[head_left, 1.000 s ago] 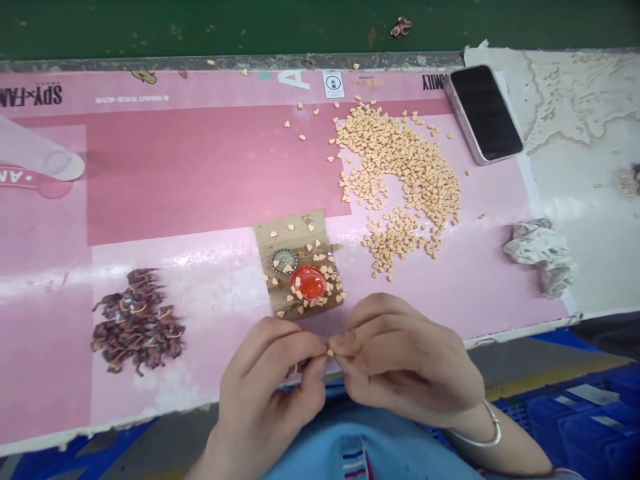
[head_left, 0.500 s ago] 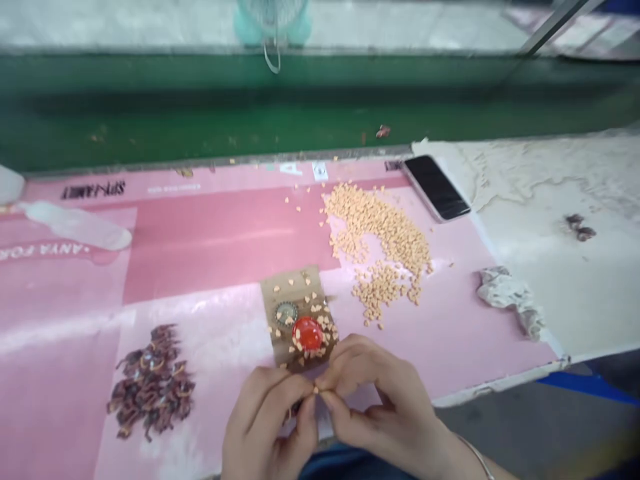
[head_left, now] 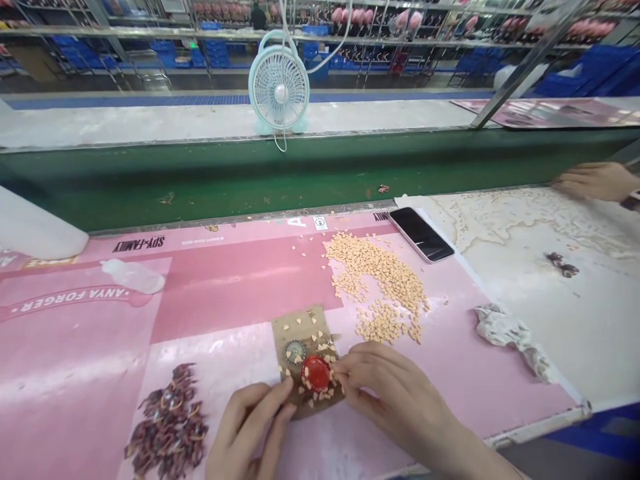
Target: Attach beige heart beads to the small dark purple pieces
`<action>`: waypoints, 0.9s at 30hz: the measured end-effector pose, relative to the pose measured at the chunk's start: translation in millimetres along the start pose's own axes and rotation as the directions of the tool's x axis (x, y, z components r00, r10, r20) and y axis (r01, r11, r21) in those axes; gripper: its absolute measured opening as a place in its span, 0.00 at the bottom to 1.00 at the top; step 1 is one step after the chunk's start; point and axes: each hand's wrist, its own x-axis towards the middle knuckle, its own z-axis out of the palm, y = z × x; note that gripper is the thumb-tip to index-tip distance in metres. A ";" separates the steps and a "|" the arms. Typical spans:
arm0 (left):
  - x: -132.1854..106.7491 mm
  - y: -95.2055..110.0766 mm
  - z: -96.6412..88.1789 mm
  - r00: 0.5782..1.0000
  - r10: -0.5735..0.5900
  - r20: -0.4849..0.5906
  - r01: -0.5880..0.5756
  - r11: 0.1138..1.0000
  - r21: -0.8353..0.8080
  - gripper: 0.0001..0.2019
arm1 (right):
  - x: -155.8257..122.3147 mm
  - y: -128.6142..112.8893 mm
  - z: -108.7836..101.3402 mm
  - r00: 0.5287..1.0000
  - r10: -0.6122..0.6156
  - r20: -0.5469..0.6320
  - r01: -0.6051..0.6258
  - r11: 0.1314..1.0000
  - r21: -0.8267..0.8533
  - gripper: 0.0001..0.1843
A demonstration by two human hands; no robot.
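My right hand (head_left: 395, 393) rests at the right edge of a piece of brown cardboard (head_left: 300, 330), its fingertips beside a red round cap (head_left: 316, 373). My left hand (head_left: 247, 430) lies just below the cardboard's left corner, with nothing visible in its fingers. A ribbed metal bottle cap (head_left: 295, 351) sits left of the red one. Small peach heart-shaped pieces (head_left: 320, 393) are scattered over the cardboard, and a large heap of them (head_left: 375, 280) lies to its upper right. A dark reddish tangled pile with orange threads (head_left: 170, 423) lies beyond my left hand.
A pink printed mat (head_left: 240, 297) covers the bench. On it lie a phone (head_left: 421, 234) and a small plastic bottle (head_left: 133, 276). A crumpled cloth (head_left: 505, 330) lies on its right edge. Another person's hand (head_left: 595, 181) is at far right. Behind stand a green barrier (head_left: 250, 180) and a small fan (head_left: 279, 87).
My hands have parted from their pinch together above the mat's near edge and now lie by the cardboard. The view has tilted upward, showing the fan and shelves.
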 end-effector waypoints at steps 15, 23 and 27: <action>4.3 -12.0 -8.9 0.988 -0.034 0.154 0.030 0.999 0.027 0.20 | 0.7 0.3 -13.4 0.976 -0.123 0.178 0.134 0.990 -0.048 0.07; -3.1 -10.2 -4.5 0.981 -0.174 0.085 0.189 0.956 -0.225 0.12 | 8.3 -1.7 -17.9 0.940 -0.195 0.281 0.227 0.970 -0.089 0.09; 0.4 -6.7 -6.5 0.982 -0.154 0.106 0.176 0.953 -0.247 0.12 | 10.2 -2.6 -20.8 0.927 -0.215 0.308 0.254 0.963 -0.093 0.10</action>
